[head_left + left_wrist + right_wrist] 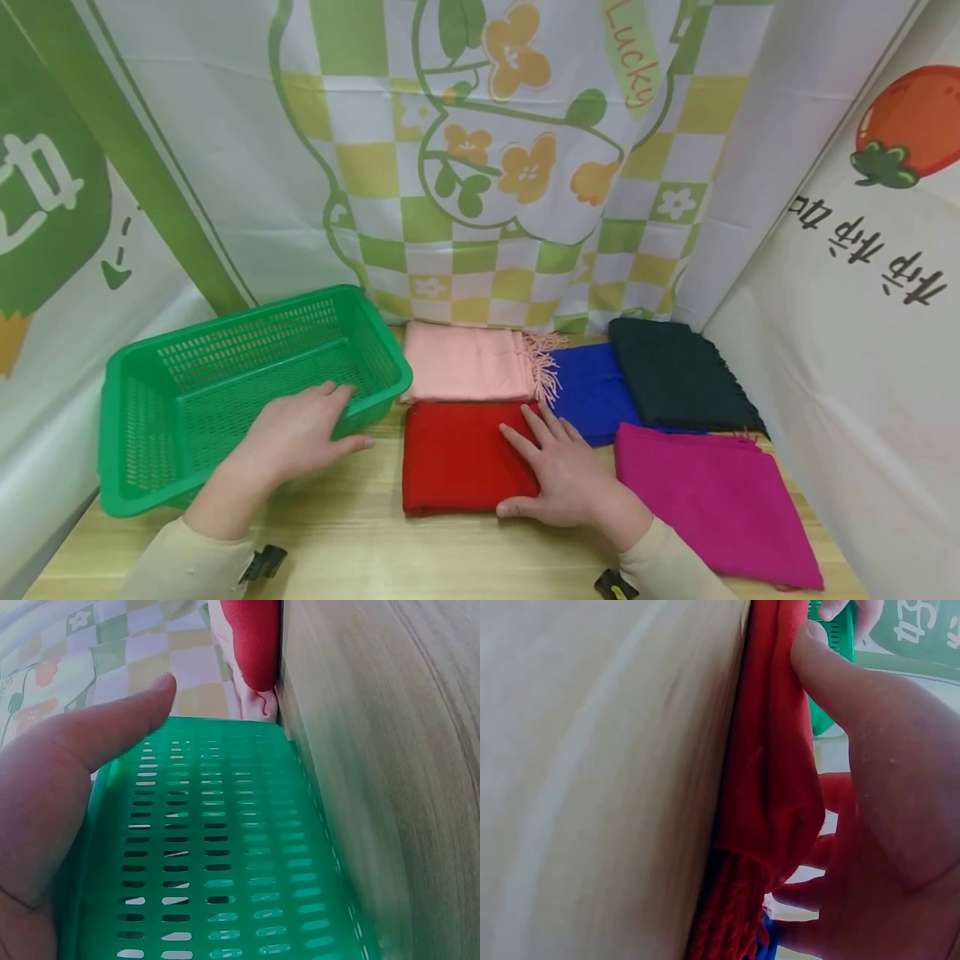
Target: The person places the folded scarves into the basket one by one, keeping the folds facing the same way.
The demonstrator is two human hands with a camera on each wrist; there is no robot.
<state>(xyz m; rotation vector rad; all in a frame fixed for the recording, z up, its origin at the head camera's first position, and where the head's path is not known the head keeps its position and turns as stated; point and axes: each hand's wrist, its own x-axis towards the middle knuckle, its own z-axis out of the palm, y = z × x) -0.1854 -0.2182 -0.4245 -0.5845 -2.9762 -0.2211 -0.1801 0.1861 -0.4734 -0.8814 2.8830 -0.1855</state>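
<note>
Under our right hand (pixel 567 482) the folded red scarf (pixel 457 454) lies on the surface (pixel 360 542), fingers flat on top, thumb tucked at its near edge. Our left hand (pixel 288 437) rests, loosely spread, on the green basket (pixel 150 400) rim. Lifted from one edge, we judge the fold could fall open; its fringe might snag the pink scarf (pixel 468 362).

head: high, looking down on table (pixel 360 542) | wrists: close, table-level | shared: red cloth (pixel 457 454)
</note>
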